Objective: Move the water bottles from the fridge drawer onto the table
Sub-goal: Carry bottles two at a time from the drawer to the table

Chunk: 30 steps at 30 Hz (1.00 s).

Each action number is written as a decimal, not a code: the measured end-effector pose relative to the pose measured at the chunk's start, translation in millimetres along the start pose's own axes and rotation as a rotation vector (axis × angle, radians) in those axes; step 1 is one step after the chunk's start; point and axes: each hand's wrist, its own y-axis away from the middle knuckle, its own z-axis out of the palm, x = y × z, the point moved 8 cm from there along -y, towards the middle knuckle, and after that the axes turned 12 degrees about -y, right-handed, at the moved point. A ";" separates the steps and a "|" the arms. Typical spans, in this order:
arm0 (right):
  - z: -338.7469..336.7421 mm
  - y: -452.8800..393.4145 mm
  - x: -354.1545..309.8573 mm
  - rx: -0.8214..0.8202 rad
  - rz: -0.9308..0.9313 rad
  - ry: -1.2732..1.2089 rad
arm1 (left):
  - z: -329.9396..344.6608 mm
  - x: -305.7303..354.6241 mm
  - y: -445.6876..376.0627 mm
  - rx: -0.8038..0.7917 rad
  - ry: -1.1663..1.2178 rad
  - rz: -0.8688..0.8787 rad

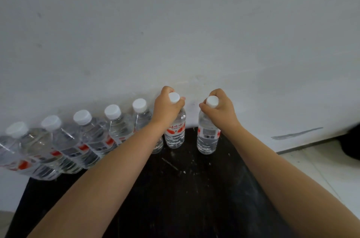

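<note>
Water bottles: five [83, 136] already stand in a row on the black table [175, 189], lined up along the white wall [175, 23] and running off toward the left edge of view. Two more are in hand at the right end of that row.

Left hand [167, 104] is wrapped around the neck of one bottle [175, 134], fingers curled tight just under the white cap. Right hand [221, 108] grips the neck of the other bottle [207, 136] the same way. Both bottles are upright with bases at or touching the tabletop; can't tell for sure whether weight is fully down yet.

Progress, as a judgement: seven bottles out so far, this pair being set down or about to be released. Fridge drawer is not in view, so no way to say how many are left.

Surroundings: the left-hand bottle sits just beside the last bottle of the row, with the left forearm crossing in front of that neighbour. The right-hand bottle stands apart with a clear gap. Free table remains to the right, though the table edge and light floor [321, 165] are near on that side. A dark object [353, 144] sits at far right, unidentifiable.

Risk: a careless release could knock the neighbouring bottle and domino the row.
</note>
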 end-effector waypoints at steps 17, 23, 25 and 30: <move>50.9 -29.2 -6.0 -0.166 -0.012 -0.041 | -20.6 22.1 -0.6 -0.323 -0.900 0.187; 52.9 -30.6 -6.6 -0.212 -0.043 -0.028 | -19.8 21.1 -5.7 -0.328 -0.915 0.169; 53.1 -32.1 -6.7 -0.231 -0.042 -0.014 | -19.9 20.7 -7.0 -0.322 -0.906 0.179; 54.9 -32.8 -5.7 -0.311 -0.012 0.020 | -19.3 17.4 -4.5 -0.317 -0.875 0.204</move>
